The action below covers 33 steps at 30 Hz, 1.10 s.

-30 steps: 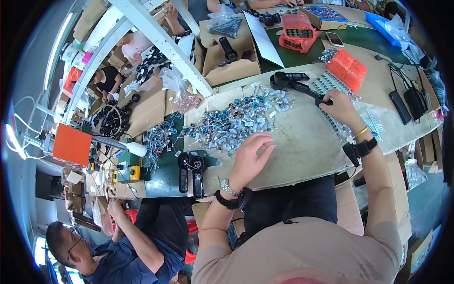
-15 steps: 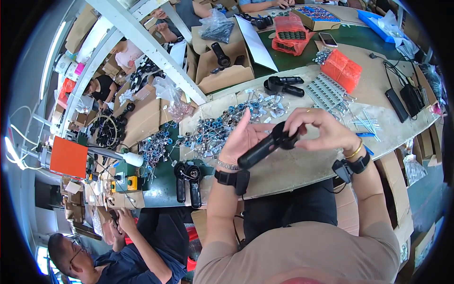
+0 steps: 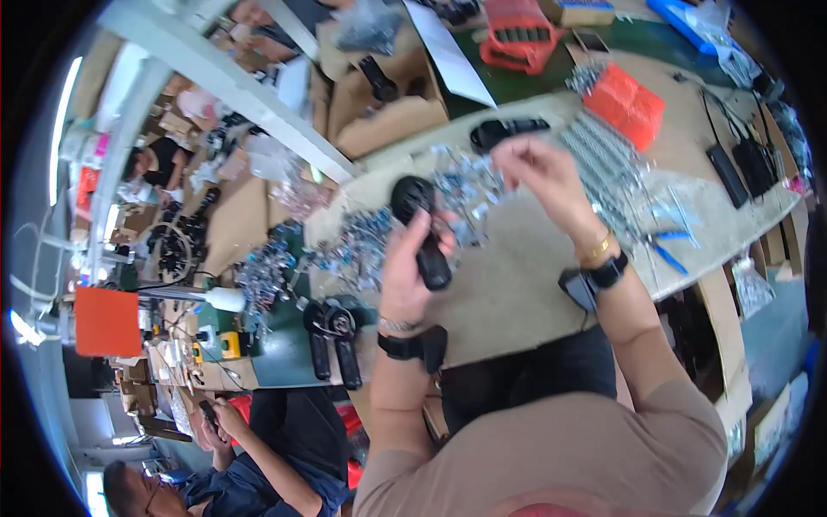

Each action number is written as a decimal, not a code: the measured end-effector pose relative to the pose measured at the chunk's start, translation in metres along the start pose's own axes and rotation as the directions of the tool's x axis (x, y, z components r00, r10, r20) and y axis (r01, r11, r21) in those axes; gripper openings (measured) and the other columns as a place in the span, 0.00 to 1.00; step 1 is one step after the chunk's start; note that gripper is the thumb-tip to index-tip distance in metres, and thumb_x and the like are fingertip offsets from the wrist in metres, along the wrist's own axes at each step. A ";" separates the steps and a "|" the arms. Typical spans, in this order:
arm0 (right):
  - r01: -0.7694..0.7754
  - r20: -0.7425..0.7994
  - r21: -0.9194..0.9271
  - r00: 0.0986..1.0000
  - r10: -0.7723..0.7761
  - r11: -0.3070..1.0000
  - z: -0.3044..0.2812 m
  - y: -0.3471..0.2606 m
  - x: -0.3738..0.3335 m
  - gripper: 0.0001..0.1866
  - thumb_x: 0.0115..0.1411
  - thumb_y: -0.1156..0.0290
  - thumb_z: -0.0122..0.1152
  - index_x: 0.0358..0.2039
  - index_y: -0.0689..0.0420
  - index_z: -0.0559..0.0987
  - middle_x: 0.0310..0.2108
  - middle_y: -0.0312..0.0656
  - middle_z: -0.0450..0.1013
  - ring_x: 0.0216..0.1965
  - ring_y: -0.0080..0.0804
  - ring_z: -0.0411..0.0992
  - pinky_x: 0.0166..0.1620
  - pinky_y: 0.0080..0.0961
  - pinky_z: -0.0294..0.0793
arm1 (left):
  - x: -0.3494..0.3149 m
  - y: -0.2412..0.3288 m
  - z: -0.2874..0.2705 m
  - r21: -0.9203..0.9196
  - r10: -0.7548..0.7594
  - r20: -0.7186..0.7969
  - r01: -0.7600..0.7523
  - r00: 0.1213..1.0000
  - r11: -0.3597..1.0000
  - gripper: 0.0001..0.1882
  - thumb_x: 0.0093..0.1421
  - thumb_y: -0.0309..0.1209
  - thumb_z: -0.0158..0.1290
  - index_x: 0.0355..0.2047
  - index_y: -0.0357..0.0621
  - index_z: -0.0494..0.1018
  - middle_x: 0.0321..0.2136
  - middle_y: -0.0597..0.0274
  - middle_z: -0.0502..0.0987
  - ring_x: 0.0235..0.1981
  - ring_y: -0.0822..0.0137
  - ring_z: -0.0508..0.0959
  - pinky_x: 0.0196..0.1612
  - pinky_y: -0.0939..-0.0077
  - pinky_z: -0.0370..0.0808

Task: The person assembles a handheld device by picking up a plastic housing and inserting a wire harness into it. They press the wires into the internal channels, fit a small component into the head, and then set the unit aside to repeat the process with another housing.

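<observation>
My left hand (image 3: 409, 263) is wrapped round a black handheld fan (image 3: 433, 263), its round head pointing up and away from me over the table. My right hand (image 3: 544, 177) hovers to the right, fingers curled together and slightly blurred. Whether anything small is between those fingertips I cannot make out. Just beyond it lie more black fan bodies (image 3: 508, 131). A heap of small metal parts with wires (image 3: 357, 246) spreads behind and left of my left hand. Two further black fan bodies (image 3: 334, 340) rest at the table's near left edge.
A cardboard box (image 3: 388, 125) stands at the back beside a white metal post (image 3: 233, 77). To the right are a red bag (image 3: 627, 108), rows of metal parts (image 3: 603, 164), blue-handled pliers (image 3: 668, 250) and black adapters with cables (image 3: 728, 177). A co-worker (image 3: 233, 474) sits at lower left.
My right hand has let go of the fan and moved up and away toward the far fan bodies. My left hand now grips the fan alone, turned more upright. The view has shifted slightly.
</observation>
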State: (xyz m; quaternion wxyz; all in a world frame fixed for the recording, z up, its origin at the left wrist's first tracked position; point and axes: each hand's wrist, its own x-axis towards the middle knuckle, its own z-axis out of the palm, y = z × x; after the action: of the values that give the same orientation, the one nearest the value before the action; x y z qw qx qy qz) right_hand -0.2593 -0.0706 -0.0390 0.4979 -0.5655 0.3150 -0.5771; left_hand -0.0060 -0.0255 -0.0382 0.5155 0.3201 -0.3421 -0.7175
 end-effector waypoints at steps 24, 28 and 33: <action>0.194 0.242 -0.881 0.968 0.060 0.432 0.022 0.033 -0.010 0.08 0.57 0.72 0.66 0.37 0.58 0.84 0.38 0.49 0.75 0.42 0.53 0.77 0.44 0.44 0.77 | 0.011 -0.022 0.006 0.093 0.107 -0.066 -0.100 0.992 0.991 0.14 0.65 0.25 0.61 0.45 0.37 0.67 0.32 0.52 0.82 0.25 0.68 0.80 0.27 0.76 0.78; 0.237 0.276 -0.851 0.961 0.014 0.469 0.030 0.040 -0.010 0.10 0.54 0.75 0.66 0.38 0.59 0.83 0.38 0.50 0.76 0.40 0.55 0.77 0.42 0.44 0.77 | 0.007 -0.018 0.004 0.158 0.131 -0.040 -0.123 0.991 0.980 0.15 0.64 0.25 0.63 0.46 0.37 0.68 0.32 0.54 0.82 0.25 0.70 0.80 0.28 0.77 0.78; 0.108 0.180 -0.749 0.983 0.044 0.654 0.035 0.017 -0.008 0.06 0.58 0.78 0.66 0.37 0.61 0.82 0.37 0.44 0.78 0.38 0.40 0.79 0.40 0.35 0.78 | 0.005 -0.018 0.000 0.285 0.237 -0.092 -0.202 0.967 0.937 0.17 0.62 0.25 0.65 0.46 0.36 0.68 0.35 0.56 0.82 0.24 0.73 0.78 0.27 0.78 0.76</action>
State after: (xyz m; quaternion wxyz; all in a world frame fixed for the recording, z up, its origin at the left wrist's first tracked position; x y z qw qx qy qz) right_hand -0.2225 -0.0614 -0.0516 0.2341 -0.7769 0.4692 -0.3485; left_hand -0.0171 -0.0263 -0.0535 0.5636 0.3921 -0.4388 -0.5797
